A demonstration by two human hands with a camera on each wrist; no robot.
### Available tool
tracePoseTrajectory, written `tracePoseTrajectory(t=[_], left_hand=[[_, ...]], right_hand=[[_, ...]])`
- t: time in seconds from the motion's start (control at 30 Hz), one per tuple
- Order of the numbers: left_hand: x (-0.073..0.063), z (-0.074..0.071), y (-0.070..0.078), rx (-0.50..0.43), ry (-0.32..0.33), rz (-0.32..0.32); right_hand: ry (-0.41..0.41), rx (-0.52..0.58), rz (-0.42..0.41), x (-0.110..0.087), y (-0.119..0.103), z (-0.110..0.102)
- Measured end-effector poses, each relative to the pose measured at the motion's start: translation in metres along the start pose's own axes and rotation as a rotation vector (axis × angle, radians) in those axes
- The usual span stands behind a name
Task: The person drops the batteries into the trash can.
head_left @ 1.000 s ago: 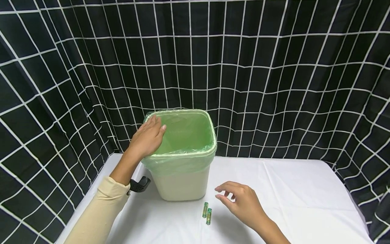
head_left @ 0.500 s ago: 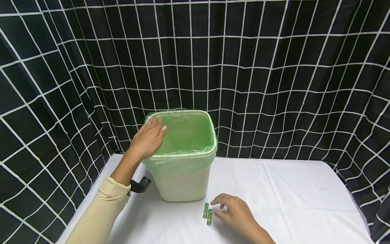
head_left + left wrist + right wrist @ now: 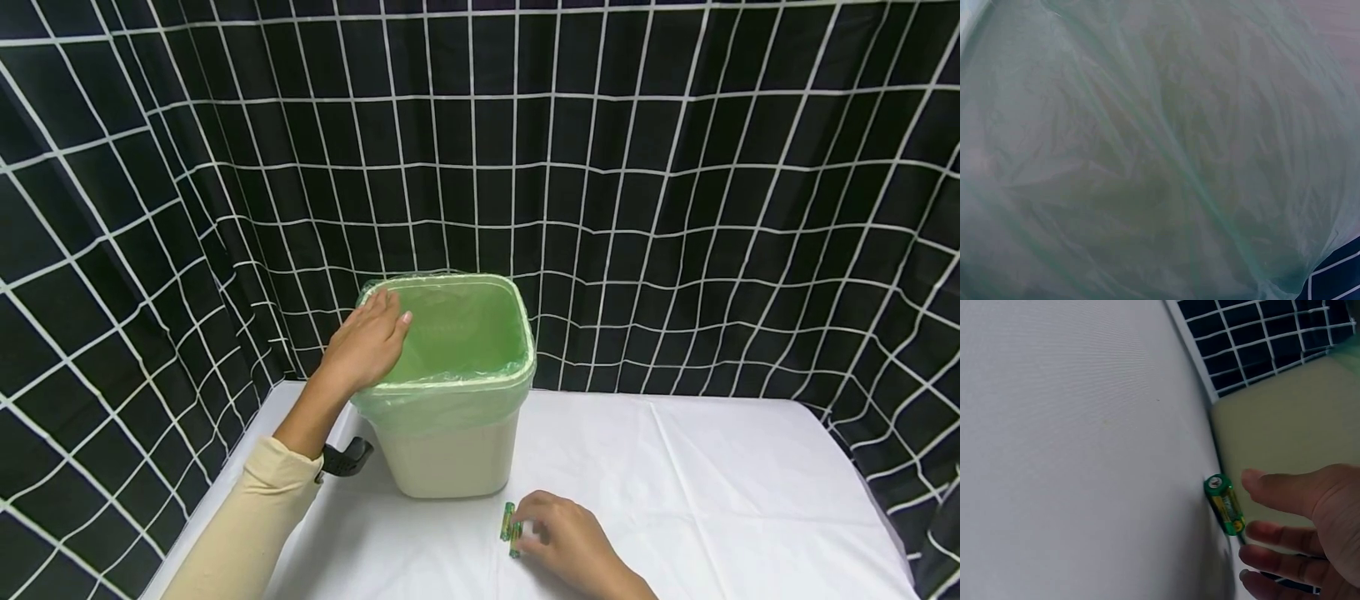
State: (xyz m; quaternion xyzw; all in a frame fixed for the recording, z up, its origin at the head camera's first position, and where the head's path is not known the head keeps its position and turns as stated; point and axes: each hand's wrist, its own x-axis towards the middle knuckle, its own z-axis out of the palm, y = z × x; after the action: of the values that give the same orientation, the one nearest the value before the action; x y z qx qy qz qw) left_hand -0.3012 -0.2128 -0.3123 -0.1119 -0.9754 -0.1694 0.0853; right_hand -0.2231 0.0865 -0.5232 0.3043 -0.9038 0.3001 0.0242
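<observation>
A cream bin (image 3: 450,458) stands on the white table, lined with a green plastic bag (image 3: 435,408) folded over its rim. My left hand (image 3: 366,340) rests on the left rim, fingers extended. Two green AA batteries lie side by side in front of the bin. My right hand (image 3: 561,533) is over them, partly covering the nearer battery (image 3: 515,540); the farther battery (image 3: 507,521) lies just left of the fingertips. In the right wrist view, thumb and fingers are spread apart close to a battery (image 3: 1225,505). Bag plastic fills the left wrist view, hiding the left hand.
White cloth (image 3: 712,483) covers the table. A black curtain with a white grid (image 3: 600,167) hangs behind the table and along both sides. A black band (image 3: 347,457) is on the left wrist.
My right hand has moved left and down onto the batteries, its fingers now overlapping the nearer one. The left hand stays on the rim, and the bin has not moved.
</observation>
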Motion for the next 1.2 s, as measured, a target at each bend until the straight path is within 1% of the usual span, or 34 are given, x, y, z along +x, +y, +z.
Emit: tracePoseTrajectory(t=[0.2, 0.4, 0.67, 0.83, 1.03, 1.2], left_hand=[[-0.002, -0.001, 0.001, -0.001, -0.004, 0.001], [-0.002, 0.0, 0.002, -0.005, -0.008, 0.001], [-0.002, -0.001, 0.002, -0.003, -0.003, 0.001], [-0.002, -0.001, 0.002, 0.001, -0.005, -0.005], [-0.001, 0.0, 0.001, 0.002, -0.006, -0.002], [-0.001, 0.0, 0.001, -0.001, -0.004, 0.001]], right_hand=[[-0.033, 0.008, 0.005, -0.001, 0.002, 0.006], [-0.053, 0.0, 0.008, -0.002, 0.002, 0.006], [-0.066, -0.037, 0.012, -0.005, 0.003, 0.004], [-0.088, -0.065, 0.02, -0.007, 0.001, 0.001], [-0.121, -0.072, 0.039, -0.009, -0.001, -0.001], [-0.155, -0.049, 0.029, -0.011, 0.0, -0.003]])
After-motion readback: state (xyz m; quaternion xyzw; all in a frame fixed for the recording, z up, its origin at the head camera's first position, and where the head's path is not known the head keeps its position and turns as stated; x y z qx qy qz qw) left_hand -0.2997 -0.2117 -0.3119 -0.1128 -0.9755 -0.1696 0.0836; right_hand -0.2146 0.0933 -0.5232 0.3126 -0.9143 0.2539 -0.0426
